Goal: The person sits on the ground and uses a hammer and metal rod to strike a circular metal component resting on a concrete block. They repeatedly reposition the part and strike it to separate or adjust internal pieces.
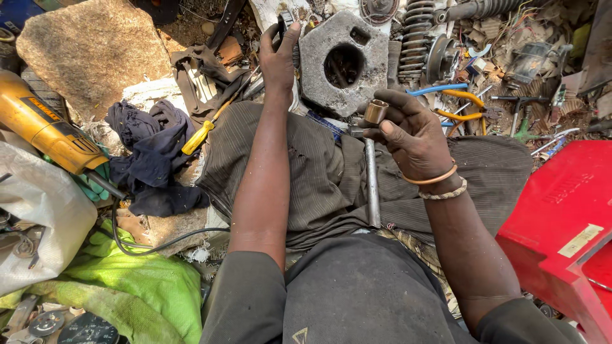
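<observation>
The right hand (408, 130) pinches a brass socket (375, 112), which may drop into clutter; the left hand (279, 54) grips a dark, probably metal, part (285, 21).

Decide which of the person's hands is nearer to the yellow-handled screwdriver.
Left. The left hand reaches up just right of the yellow-handled screwdriver; the right hand, holding a small metal socket, is farther right.

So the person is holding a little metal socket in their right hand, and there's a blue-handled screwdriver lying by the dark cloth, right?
Nearly. The head view shows the right hand holding the small metal socket, but the screwdriver lying by the dark cloth has a yellow handle, not blue.
</observation>
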